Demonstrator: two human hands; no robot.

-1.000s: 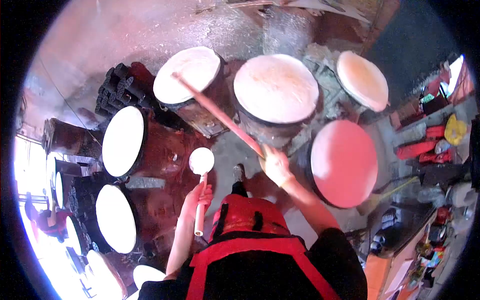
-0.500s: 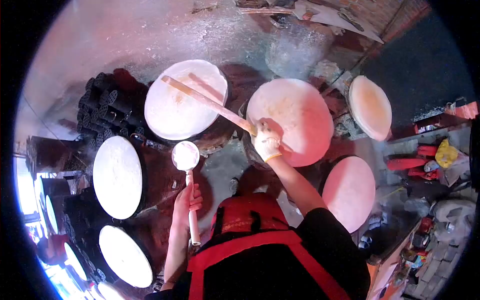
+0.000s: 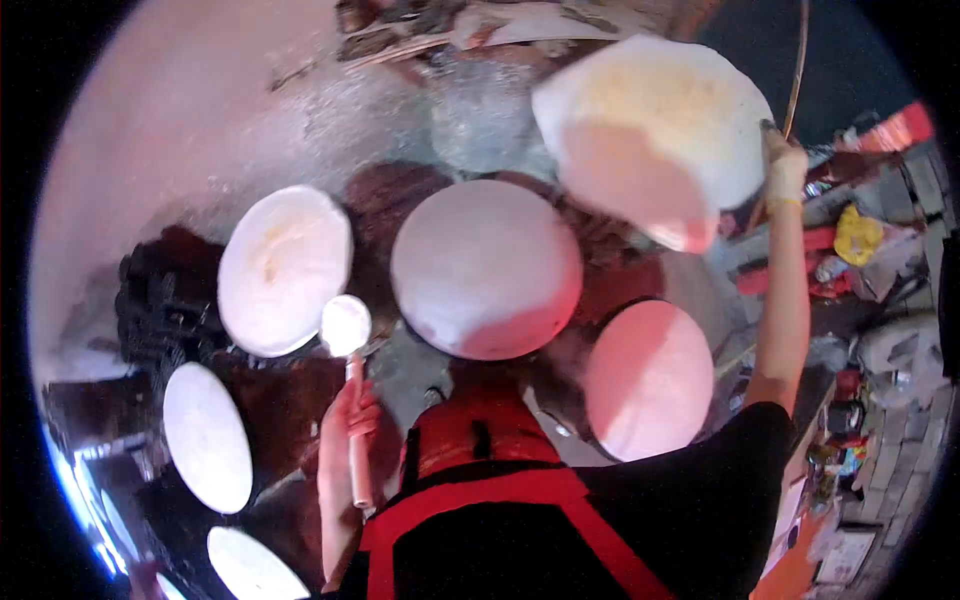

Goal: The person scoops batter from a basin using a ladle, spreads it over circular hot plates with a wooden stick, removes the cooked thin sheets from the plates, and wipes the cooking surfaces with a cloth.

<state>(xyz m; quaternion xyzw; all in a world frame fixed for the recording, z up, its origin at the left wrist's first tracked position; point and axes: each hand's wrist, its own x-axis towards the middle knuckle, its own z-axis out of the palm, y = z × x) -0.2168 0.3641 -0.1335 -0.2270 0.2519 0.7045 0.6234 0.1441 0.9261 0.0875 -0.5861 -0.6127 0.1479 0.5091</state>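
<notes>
My left hand (image 3: 352, 412) is closed round the handle of a ladle (image 3: 346, 326) whose round bowl looks white. Up at the right, my right hand (image 3: 786, 165), in a pale glove, is closed on the edge of a large thin white sheet (image 3: 670, 120) with a yellowish middle. A long thin stick (image 3: 798, 70) rises from the same hand. The sheet hangs in the air, partly in shadow. Below and left of it lies a round pale griddle top (image 3: 486, 270). Another round with brownish marks (image 3: 285, 270) lies to the left.
More pale rounds sit at the right (image 3: 650, 380), left (image 3: 208, 438) and lower left (image 3: 253, 565). Dark cylinders (image 3: 165, 310) are stacked at the left. A yellow bag (image 3: 857, 235) and red items are at the right. Wood scraps (image 3: 420, 35) lie at the back.
My right hand has moved up and right from above the middle round, and the sheet is now lifted off it. The stick has swung upright. The view has shifted; my left hand still holds the ladle.
</notes>
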